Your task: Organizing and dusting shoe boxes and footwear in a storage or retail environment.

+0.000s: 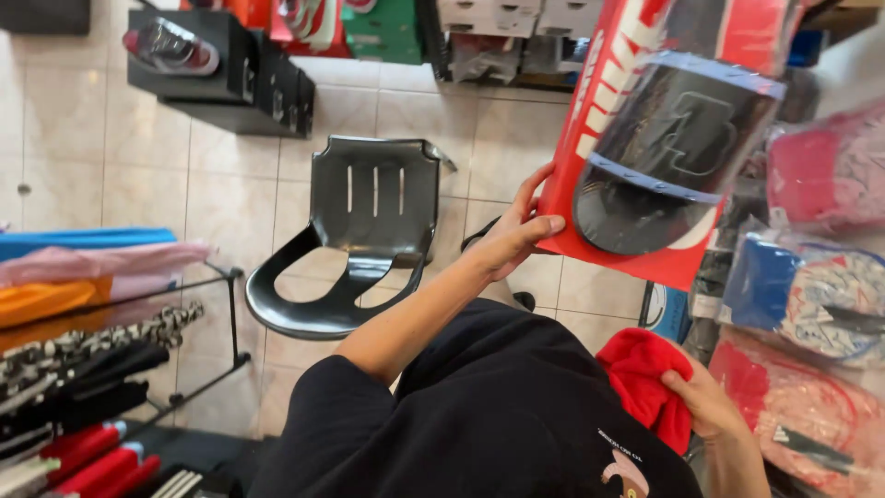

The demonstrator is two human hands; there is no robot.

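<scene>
Red package [636, 138] between left hand [512, 235] fingers [535, 224]

Two hands [516, 235], one red package [664, 138], one red cloth [645, 378], one black chair [364, 231].

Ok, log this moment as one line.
left hand: holds red package edge | right hand: grips red cloth | chair: below, apart
</scene>
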